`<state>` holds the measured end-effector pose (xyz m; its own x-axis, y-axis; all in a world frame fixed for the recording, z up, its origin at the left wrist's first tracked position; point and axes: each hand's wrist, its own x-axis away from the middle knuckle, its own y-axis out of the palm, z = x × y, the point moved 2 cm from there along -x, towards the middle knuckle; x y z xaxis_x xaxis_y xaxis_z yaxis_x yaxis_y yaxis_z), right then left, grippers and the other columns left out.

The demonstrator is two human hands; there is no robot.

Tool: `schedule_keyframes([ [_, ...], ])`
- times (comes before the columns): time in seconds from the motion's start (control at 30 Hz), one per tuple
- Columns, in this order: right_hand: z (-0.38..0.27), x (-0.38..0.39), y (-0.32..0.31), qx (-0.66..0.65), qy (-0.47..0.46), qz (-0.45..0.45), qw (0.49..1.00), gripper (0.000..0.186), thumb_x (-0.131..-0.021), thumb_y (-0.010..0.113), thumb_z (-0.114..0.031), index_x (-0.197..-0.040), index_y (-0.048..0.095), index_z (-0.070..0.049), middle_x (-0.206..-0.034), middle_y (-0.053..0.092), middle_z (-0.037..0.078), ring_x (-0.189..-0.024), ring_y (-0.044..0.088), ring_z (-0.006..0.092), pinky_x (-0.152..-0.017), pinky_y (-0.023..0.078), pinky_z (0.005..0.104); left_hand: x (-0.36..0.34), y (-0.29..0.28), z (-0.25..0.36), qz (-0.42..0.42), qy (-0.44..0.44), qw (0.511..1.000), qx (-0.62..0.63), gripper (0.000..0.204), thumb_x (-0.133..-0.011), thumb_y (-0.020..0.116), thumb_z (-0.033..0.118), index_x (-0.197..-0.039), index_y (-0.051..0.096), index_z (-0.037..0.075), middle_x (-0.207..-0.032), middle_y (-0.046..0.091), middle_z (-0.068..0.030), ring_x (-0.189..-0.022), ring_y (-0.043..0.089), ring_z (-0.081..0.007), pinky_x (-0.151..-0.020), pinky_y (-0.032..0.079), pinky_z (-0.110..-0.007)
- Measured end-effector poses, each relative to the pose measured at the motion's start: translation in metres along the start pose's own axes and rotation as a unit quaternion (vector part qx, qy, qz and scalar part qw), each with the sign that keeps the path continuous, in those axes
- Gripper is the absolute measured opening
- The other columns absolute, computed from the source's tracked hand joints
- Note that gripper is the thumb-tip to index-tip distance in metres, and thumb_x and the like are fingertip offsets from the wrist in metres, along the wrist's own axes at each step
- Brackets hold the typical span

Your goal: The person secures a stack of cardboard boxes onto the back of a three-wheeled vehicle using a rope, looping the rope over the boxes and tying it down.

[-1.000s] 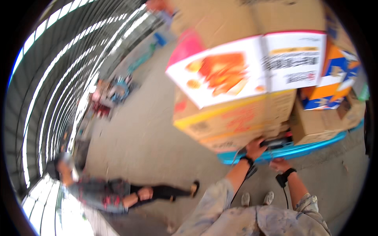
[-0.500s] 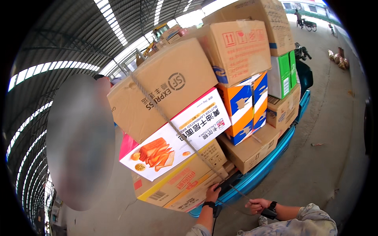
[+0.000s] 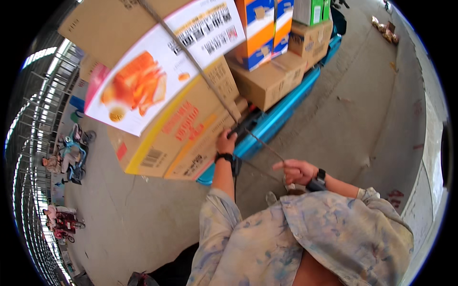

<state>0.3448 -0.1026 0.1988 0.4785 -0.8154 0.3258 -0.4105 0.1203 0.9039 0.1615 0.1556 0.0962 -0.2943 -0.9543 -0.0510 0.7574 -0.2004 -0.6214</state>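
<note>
A grey rope (image 3: 193, 59) runs tight down over the stacked cardboard boxes to the blue cart's edge, then slants toward my right hand (image 3: 299, 171). That hand is curled round the rope, its index finger stretched along it to the left. My left hand (image 3: 225, 142) is closed at the black part of the cart's edge, close beside the rope and the lowest box (image 3: 191, 157). What its fingers grip is hidden. The rope crosses a white box with a bread picture (image 3: 138, 86). The blue cart side (image 3: 281, 114) slopes up to the right.
More boxes, one orange and blue (image 3: 260, 35) and one flat brown (image 3: 272, 78), stand along the cart. A wall (image 3: 429, 190) borders the right side. Riders on a blue scooter (image 3: 74, 152) and a red vehicle (image 3: 64, 221) are at the left. Bundles (image 3: 385, 31) lie far right.
The view has tipped down, so the boxes sit higher and further left. My right index finger is now stretched out. My left hand remains at the cart's edge.
</note>
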Motion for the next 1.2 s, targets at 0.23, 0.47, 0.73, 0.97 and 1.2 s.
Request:
schedule_keyframes([
  [0.23,0.038,0.092,0.078,0.185,-0.014,0.090,0.979,0.039,-0.097,0.033,-0.031,-0.100,0.056,0.000,-0.046,0.031,-0.005,-0.036,0.025,0.0048,-0.035,0.026,0.0196,0.018,-0.032,0.045,-0.027,-0.044,0.998,-0.031,0.041,-0.073,0.063,0.036,-0.108,0.060,0.013,-0.101,0.064,-0.0118,-0.094,0.060,-0.0283,-0.083,0.044,-0.039],
  [0.47,0.030,0.096,0.101,0.706,-0.135,0.223,0.658,0.037,-0.089,0.047,-0.030,-0.067,0.056,-0.002,-0.062,0.057,0.013,-0.058,0.055,0.0258,-0.055,0.042,0.0379,0.031,-0.029,0.042,0.054,0.034,0.998,0.026,0.046,-0.072,0.066,0.023,-0.115,0.055,0.009,-0.115,0.056,-0.0142,-0.106,0.053,-0.0326,-0.088,0.041,-0.039],
  [0.73,0.059,0.085,0.068,0.716,-0.138,0.140,0.670,0.037,-0.090,0.045,-0.032,-0.071,0.061,-0.006,-0.069,0.060,0.016,-0.064,0.057,0.0306,-0.061,0.044,0.0388,0.119,-0.029,0.114,0.010,0.247,0.967,-0.063,0.053,-0.064,0.057,0.005,-0.117,0.048,0.003,-0.124,0.046,-0.0203,-0.119,0.037,-0.0367,-0.098,0.025,-0.053],
  [0.97,0.070,0.079,0.057,0.682,-0.113,0.111,0.714,0.032,-0.089,0.046,-0.030,-0.076,0.064,-0.006,-0.064,0.057,0.011,-0.061,0.056,0.0216,-0.060,0.044,0.0343,0.181,0.021,0.120,-0.057,0.245,0.967,0.041,0.026,-0.080,0.061,0.020,-0.104,0.059,0.010,-0.075,0.060,-0.0094,-0.075,0.058,-0.0255,-0.093,0.035,-0.043],
  [1.2,0.059,0.087,0.086,0.703,-0.114,0.086,0.697,0.034,-0.088,0.044,-0.028,-0.073,0.063,-0.005,-0.072,0.059,0.018,-0.066,0.058,0.0302,-0.065,0.045,0.0371,0.188,0.004,0.134,0.009,0.185,0.976,0.119,0.012,-0.084,0.057,0.017,-0.084,0.062,0.006,-0.068,0.060,-0.0105,-0.069,0.057,-0.0289,-0.069,0.045,-0.036],
])
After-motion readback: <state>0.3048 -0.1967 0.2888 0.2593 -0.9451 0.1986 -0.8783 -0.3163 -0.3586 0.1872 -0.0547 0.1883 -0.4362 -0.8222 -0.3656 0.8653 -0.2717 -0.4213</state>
